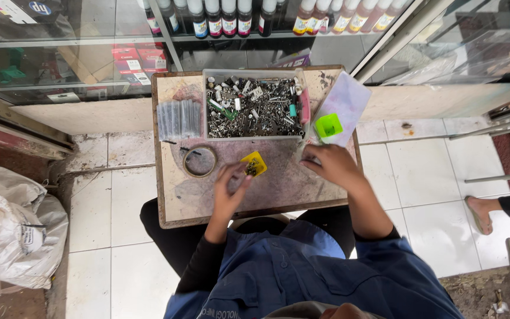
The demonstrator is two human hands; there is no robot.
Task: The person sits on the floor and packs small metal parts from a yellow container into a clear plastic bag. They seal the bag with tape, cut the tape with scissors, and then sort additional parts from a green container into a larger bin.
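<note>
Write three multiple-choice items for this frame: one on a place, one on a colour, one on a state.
1. Where does the roll of tape lie on the small worn wooden table?
A. left of the small yellow plastic tray
B. inside the clear plastic box of metal parts
C. on the floor tiles

2. What colour is the small cup by the right hand?
A. red
B. bright green
C. black

3. How is the left hand?
A. flat on the knee
B. gripping the tape roll
C. fingers raised beside the yellow tray

Answers: 1 A, the roll sits on the tabletop left of the tray. 2 B, it shows bright green above the right hand. 3 C, the fingers reach up at the tray's edge.
</note>
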